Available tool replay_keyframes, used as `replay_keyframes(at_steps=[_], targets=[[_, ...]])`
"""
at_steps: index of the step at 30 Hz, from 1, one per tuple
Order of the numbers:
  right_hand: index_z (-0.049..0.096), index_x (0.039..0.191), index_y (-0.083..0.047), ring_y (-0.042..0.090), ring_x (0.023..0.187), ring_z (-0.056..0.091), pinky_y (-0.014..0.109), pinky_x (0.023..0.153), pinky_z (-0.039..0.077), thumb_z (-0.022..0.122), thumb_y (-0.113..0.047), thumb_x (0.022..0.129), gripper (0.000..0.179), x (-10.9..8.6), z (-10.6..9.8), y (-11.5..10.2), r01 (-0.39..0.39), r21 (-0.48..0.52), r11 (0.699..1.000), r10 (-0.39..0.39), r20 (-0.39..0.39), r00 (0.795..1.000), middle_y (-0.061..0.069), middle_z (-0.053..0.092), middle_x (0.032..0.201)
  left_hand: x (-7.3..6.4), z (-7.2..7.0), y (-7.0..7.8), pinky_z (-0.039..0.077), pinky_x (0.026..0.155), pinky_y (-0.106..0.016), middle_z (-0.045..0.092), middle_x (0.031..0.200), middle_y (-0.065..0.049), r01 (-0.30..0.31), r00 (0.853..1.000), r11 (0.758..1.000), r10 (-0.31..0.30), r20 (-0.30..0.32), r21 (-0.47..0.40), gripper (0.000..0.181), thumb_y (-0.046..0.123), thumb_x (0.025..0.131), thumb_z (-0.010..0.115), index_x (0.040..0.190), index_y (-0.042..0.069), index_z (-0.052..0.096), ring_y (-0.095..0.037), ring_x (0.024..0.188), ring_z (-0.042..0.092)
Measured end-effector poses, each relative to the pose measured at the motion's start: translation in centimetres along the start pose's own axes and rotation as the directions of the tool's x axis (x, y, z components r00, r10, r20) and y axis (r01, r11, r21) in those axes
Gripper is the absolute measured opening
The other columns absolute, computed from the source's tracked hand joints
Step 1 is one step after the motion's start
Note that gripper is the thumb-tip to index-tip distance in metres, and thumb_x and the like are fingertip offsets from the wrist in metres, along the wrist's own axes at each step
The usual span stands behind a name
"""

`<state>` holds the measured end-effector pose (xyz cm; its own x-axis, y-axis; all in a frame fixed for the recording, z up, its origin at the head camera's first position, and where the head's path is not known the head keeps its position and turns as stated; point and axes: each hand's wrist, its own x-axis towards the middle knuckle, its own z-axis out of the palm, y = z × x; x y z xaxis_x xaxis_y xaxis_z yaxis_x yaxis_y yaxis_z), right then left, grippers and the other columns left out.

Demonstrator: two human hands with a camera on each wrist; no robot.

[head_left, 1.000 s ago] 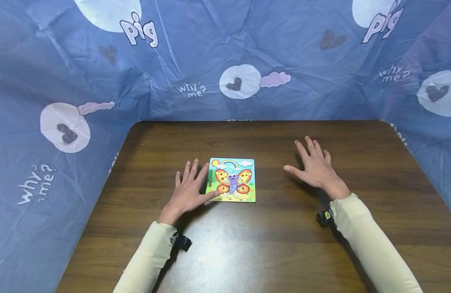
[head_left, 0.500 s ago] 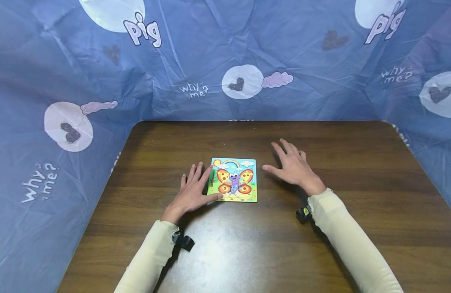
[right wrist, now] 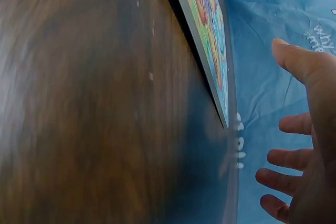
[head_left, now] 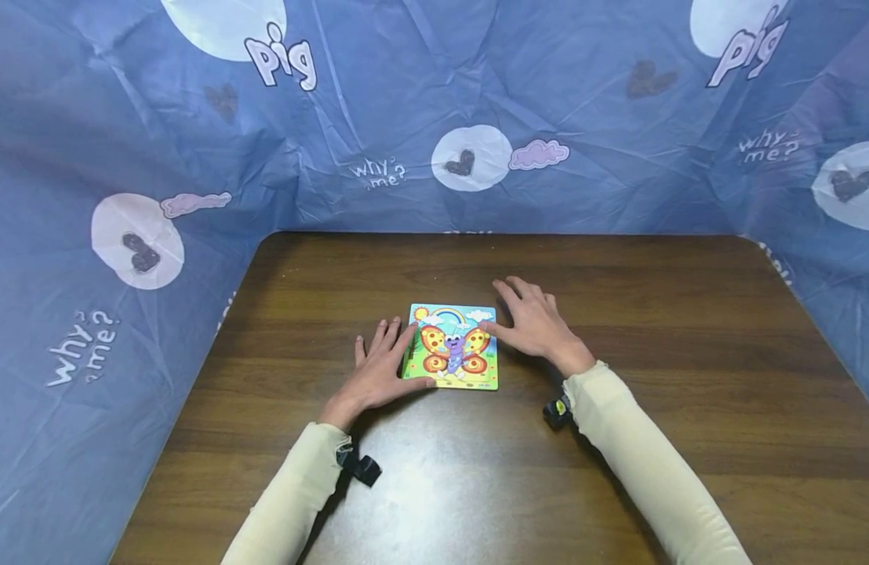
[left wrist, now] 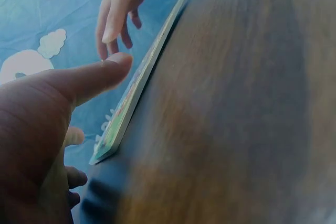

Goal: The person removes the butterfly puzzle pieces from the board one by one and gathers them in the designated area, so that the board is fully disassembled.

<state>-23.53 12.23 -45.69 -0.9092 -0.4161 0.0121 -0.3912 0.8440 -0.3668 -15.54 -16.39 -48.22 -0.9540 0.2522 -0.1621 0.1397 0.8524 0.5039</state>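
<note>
A square butterfly picture puzzle (head_left: 454, 353) lies flat on the wooden table, its thin edge showing in both wrist views. At its left side is my left hand (head_left: 379, 373), fingers spread, the thumb over the lower left corner in the head view. My right hand (head_left: 536, 323) hovers by the upper right side with fingers loosely extended, its thumb overlapping the puzzle's edge from above. In the right wrist view a gap shows between the right thumb (right wrist: 294, 59) and the puzzle (right wrist: 207, 30). Neither hand grips anything.
The brown wooden table (head_left: 653, 329) reaches back to a blue printed curtain (head_left: 378, 94) that also hangs at both sides. A black wrist camera (head_left: 364, 468) sits below the left sleeve, and another camera (head_left: 558, 412) below the right one.
My right hand has moved left from the right part of the table to the puzzle's upper right side. The left hand has barely shifted, and the puzzle still lies flat.
</note>
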Motion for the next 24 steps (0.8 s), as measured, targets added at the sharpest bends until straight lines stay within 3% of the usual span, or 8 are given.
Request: replay_keyframes(at_steps=[14,24], targets=[[0.041,0.152,-0.012,0.04,0.138,0.045,0.058,0.114,0.039,0.066,-0.053,0.091,0.077,1.6,1.7,-2.7,0.033,0.106,0.994,-0.033,-0.002,0.999,0.02,0.042,0.153,0.1,0.6,-0.2,-0.006,0.121,-0.07,0.014,0.169,-0.018,-0.027,0.999,0.999,0.028,-0.034,0.021,0.098,0.062,0.082,0.071,0.16,0.026,0.025,-0.037,0.159,0.003],[0.043,0.151,-0.012,0.037,0.131,0.054,0.054,0.107,0.048,0.067,-0.047,0.092,0.072,2.6,2.7,-4.5,0.062,0.166,0.984,-0.069,0.038,0.997,0.018,0.044,0.149,0.0,0.7,-0.3,-0.002,0.124,-0.066,0.013,0.168,-0.021,-0.063,0.997,0.997,0.065,-0.041,0.044,0.09,0.059,0.084,0.071,0.158,0.024,0.032,-0.039,0.158,0.004]])
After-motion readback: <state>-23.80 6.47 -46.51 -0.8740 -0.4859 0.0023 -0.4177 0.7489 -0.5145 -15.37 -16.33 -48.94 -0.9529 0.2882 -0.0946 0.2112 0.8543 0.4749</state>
